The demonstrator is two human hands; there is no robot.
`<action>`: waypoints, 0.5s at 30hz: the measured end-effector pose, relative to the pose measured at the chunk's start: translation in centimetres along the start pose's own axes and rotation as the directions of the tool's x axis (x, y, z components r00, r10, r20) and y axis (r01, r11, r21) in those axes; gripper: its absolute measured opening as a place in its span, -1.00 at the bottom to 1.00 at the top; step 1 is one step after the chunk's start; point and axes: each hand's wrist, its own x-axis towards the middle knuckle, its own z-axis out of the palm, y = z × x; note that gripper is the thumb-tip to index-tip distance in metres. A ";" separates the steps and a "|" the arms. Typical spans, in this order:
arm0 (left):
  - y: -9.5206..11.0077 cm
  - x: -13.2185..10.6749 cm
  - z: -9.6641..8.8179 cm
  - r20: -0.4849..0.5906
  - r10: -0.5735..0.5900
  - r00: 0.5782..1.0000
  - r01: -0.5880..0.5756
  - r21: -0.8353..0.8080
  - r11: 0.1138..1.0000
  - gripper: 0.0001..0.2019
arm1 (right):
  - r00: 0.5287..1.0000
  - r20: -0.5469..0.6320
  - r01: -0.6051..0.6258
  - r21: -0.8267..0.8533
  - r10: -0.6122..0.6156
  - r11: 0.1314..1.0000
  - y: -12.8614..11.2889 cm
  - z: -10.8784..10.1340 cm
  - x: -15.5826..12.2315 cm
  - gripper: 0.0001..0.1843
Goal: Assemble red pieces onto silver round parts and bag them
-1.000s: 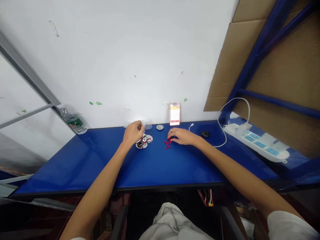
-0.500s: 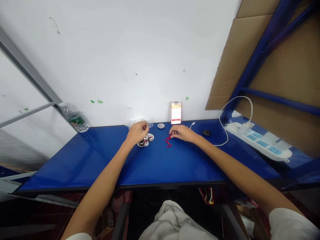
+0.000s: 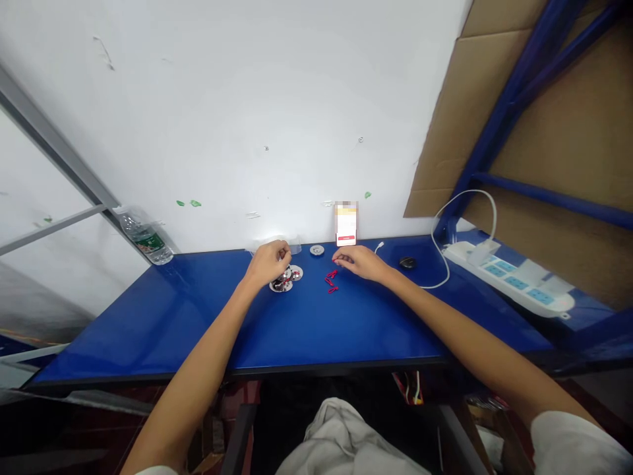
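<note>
My left hand [image 3: 268, 262] is closed, thumb and fingers pinched together, just above a cluster of round silver-white discs [image 3: 281, 286] with red bits on them. Whatever it may hold is too small to make out. A clear plastic bag [image 3: 294, 245] lies behind that hand. My right hand [image 3: 362, 262] also has its fingertips pinched together, just above several short loops of red cord [image 3: 331, 282] on the blue table; anything between those fingertips cannot be made out. Between the hands, farther back, sits a single round grey-white disc [image 3: 317, 251].
A phone [image 3: 346, 227] with a lit screen leans on the wall. To the right are a cable plug [image 3: 379, 246], a small black object [image 3: 407, 262] and a white power strip [image 3: 517, 280]. A water bottle [image 3: 148, 241] leans at the table's [image 3: 163, 323] left back corner.
My right hand's fingertips have lifted slightly away from the red cords they were touching. My left hand stays over the discs. The whole view has shifted slightly.
</note>
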 end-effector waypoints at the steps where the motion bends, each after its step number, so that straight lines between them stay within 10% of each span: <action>1: 0.0 0.0 0.0 0.016 0.017 1.000 -0.017 -0.006 1.000 -0.86 | 1.000 -0.001 -0.001 -0.005 0.001 1.000 -0.1 0.0 0.0 -0.82; 10: 0.1 -0.1 0.5 0.177 0.209 0.962 -0.193 -0.102 0.976 -0.77 | 0.999 -0.030 0.021 -0.049 -0.022 0.999 -2.4 0.6 -0.3 -0.81; 15: 2.1 -0.7 2.6 0.133 0.247 0.960 -0.195 -0.319 0.928 -0.68 | 0.997 -0.035 -0.058 0.294 0.072 0.954 -3.5 2.1 0.2 -0.72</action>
